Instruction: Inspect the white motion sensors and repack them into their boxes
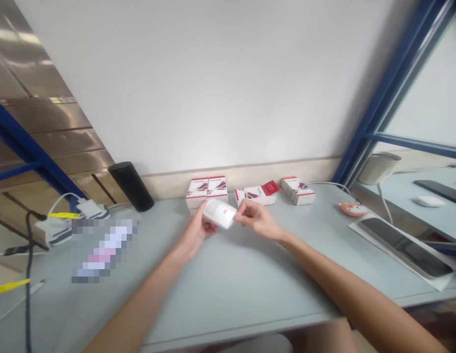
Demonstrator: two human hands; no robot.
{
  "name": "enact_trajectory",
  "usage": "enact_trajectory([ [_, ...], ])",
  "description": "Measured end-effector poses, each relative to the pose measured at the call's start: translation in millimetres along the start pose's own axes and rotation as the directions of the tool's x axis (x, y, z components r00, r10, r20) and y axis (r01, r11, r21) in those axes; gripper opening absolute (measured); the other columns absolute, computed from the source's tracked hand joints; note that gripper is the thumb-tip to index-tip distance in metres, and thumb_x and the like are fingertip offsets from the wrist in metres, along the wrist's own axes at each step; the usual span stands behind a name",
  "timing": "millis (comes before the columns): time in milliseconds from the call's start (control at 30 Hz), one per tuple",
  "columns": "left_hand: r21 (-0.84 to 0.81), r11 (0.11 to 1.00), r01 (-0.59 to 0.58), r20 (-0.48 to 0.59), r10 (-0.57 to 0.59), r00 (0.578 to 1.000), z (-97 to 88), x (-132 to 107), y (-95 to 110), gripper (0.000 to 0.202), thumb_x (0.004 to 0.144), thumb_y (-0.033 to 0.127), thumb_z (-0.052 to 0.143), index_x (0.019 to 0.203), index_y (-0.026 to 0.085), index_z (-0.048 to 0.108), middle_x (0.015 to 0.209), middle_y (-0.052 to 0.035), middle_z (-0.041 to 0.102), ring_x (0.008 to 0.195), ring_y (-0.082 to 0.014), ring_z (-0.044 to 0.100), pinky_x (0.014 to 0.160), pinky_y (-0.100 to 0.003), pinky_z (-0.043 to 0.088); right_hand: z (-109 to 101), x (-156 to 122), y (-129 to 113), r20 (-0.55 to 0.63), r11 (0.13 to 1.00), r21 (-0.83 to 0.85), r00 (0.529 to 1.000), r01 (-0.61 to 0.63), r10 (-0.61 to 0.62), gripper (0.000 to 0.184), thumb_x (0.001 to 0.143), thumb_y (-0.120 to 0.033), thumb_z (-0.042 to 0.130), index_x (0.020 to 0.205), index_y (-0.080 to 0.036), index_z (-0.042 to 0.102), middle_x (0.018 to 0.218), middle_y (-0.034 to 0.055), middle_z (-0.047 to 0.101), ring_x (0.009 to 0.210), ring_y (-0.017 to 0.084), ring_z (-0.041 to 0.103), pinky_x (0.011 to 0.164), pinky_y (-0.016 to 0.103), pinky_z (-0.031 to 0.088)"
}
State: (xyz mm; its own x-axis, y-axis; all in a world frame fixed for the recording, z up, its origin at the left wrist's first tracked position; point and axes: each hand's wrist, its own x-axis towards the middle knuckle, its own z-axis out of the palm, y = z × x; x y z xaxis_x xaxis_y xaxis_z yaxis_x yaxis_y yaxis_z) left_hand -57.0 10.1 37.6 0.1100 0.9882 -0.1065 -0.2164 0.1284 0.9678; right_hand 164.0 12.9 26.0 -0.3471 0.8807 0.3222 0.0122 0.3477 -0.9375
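A small white motion sensor (219,214), with a rounded body and a small red mark, is held above the table in front of the boxes. My left hand (199,226) wraps its fingers round the sensor's left side and underside. At the sensor's right end, my right hand (255,219) is closed in a pinch against the edge; whether a smaller piece sits between those fingertips is too small to tell. Just behind the hands lies an open red-and-white box (254,195), its red flap raised. Two matching closed boxes (206,189) stand side by side behind my left hand.
Another red-and-white box (298,190) stands farther right. A black cylinder (131,186) and white power strips (77,223) with cables are at the left. On the right lie an orange animal-faced item (352,209) and a dark flat device (406,247). Blue frames flank the grey table (228,289).
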Motion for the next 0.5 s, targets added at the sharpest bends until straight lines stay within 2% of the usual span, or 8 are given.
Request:
enact_trajectory([
  [67, -0.024, 1.000, -0.010, -0.011, 0.009, 1.000, -0.4, -2.6, 2.4, 0.055, 0.085, 0.068, 0.071, 0.113, 0.021, 0.069, 0.091, -0.0021, 0.073, 0.075, -0.0165, 0.067, 0.063, -0.026, 0.053, 6.9, -5.8, -4.0, 0.057, 0.968, -0.249, 0.998, 0.032, -0.019, 0.028, 0.088, -0.040, 0.073, 0.078, -0.023, 0.054, 0.072, -0.0021, 0.061, 0.065, 0.014, 0.051, 0.063, 0.028, 0.036],
  [133, 0.008, 1.000, 0.003, -0.023, -0.003, 1.000, 0.8, -5.9, 3.3, 0.053, 0.085, 0.068, 0.071, 0.112, 0.022, 0.070, 0.094, -0.0025, 0.074, 0.079, -0.0181, 0.068, 0.066, -0.027, 0.055, 11.6, -11.3, -9.9, 0.092, 0.840, -0.538, 0.995, 0.078, -0.034, 0.021, 0.087, -0.034, 0.073, 0.081, -0.022, 0.056, 0.075, -0.0015, 0.063, 0.065, 0.015, 0.051, 0.063, 0.029, 0.033],
  [200, 0.077, 0.997, 0.007, -0.019, -0.005, 1.000, 4.4, -8.5, 3.8, 0.053, 0.086, 0.069, 0.069, 0.110, 0.021, 0.071, 0.087, -0.0021, 0.073, 0.076, -0.0192, 0.068, 0.067, -0.028, 0.055, 12.9, -15.1, -15.8, 0.117, 0.686, -0.720, 0.993, 0.109, -0.035, 0.022, 0.086, -0.036, 0.074, 0.094, -0.022, 0.059, 0.085, 0.0010, 0.067, 0.065, 0.017, 0.052, 0.063, 0.030, 0.031],
  [267, 0.162, 0.987, -0.006, -0.002, 0.007, 1.000, 11.4, -8.4, 6.6, 0.054, 0.086, 0.070, 0.068, 0.109, 0.021, 0.072, 0.082, -0.0029, 0.072, 0.076, -0.0211, 0.069, 0.068, -0.029, 0.055, 10.1, -16.1, -19.6, 0.141, 0.607, -0.783, 0.989, 0.138, -0.044, 0.045, 0.086, -0.044, 0.075, 0.122, -0.022, 0.057, 0.109, 0.0069, 0.070, 0.069, 0.019, 0.056, 0.063, 0.030, 0.032],
  [300, 0.206, 0.979, -0.012, 0.006, 0.011, 1.000, 16.7, -6.7, 9.7, 0.054, 0.086, 0.070, 0.068, 0.109, 0.020, 0.072, 0.083, -0.0038, 0.073, 0.078, -0.0223, 0.070, 0.069, -0.029, 0.055, 7.2, -15.5, -20.6, 0.158, 0.594, -0.788, 0.986, 0.159, -0.054, 0.061, 0.087, -0.047, 0.074, 0.138, -0.024, 0.051, 0.121, 0.0098, 0.067, 0.071, 0.019, 0.058, 0.063, 0.030, 0.034],
  [367, 0.269, 0.963, -0.009, 0.033, 0.000, 0.999, 31.3, 0.6, 19.5, 0.056, 0.086, 0.072, 0.067, 0.108, 0.020, 0.072, 0.089, -0.0063, 0.075, 0.085, -0.0243, 0.071, 0.073, -0.030, 0.055, -1.0, -12.6, -21.4, 0.196, 0.595, -0.777, 0.977, 0.207, -0.084, 0.084, 0.089, -0.047, 0.072, 0.160, -0.032, 0.029, 0.138, 0.0128, 0.059, 0.073, 0.019, 0.060, 0.065, 0.031, 0.038],
  [433, 0.265, 0.964, -0.014, 0.107, -0.015, 0.994, 50.1, 13.3, 32.9, 0.060, 0.089, 0.075, 0.061, 0.114, 0.022, 0.070, 0.101, -0.0078, 0.077, 0.095, -0.0253, 0.072, 0.079, -0.031, 0.056, -13.0, -8.2, -22.9, 0.175, 0.622, -0.754, 0.977, 0.212, -0.122, 0.092, 0.092, -0.037, 0.068, 0.166, -0.039, 0.014, 0.141, 0.0125, 0.055, 0.075, 0.019, 0.061, 0.068, 0.032, 0.043],
  [500, 0.231, 0.972, -0.049, 0.240, -0.008, 0.971, 70.8, 30.0, 46.5, 0.066, 0.091, 0.079, 0.052, 0.118, 0.021, 0.068, 0.108, -0.0100, 0.077, 0.100, -0.0263, 0.071, 0.081, -0.032, 0.056, -29.0, -3.9, -26.4, 0.073, 0.671, -0.721, 0.981, 0.176, -0.179, 0.092, 0.089, -0.026, 0.067, 0.165, -0.042, 0.018, 0.138, 0.0107, 0.055, 0.079, 0.019, 0.062, 0.071, 0.033, 0.047],
])
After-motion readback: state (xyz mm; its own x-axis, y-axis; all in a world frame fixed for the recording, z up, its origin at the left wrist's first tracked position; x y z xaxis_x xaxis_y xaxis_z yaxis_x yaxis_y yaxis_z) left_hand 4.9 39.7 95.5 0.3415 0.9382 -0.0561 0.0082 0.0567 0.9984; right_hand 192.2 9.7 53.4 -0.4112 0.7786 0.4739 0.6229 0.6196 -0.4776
